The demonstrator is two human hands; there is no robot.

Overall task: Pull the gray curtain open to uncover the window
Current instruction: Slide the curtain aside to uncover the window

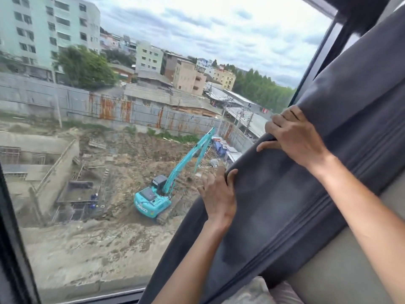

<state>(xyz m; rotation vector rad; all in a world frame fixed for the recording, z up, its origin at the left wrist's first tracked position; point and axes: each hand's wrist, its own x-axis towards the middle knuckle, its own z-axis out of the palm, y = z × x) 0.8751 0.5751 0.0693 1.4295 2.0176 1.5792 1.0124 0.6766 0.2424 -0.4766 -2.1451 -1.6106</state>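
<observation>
**Both hands on the curtain's edge**

Beyond the window lies a muddy building site with a turquoise excavator and blocks of flats under cloud. Most of the glass is bare. Along its right side hangs the gray curtain, dark slate cloth gathered into long folds, tilted in this view. The right hand has its grip closed over the leading edge, fingers wrapped round it. Below that grip, the left hand pinches the same edge, thumb on the near face.
</observation>
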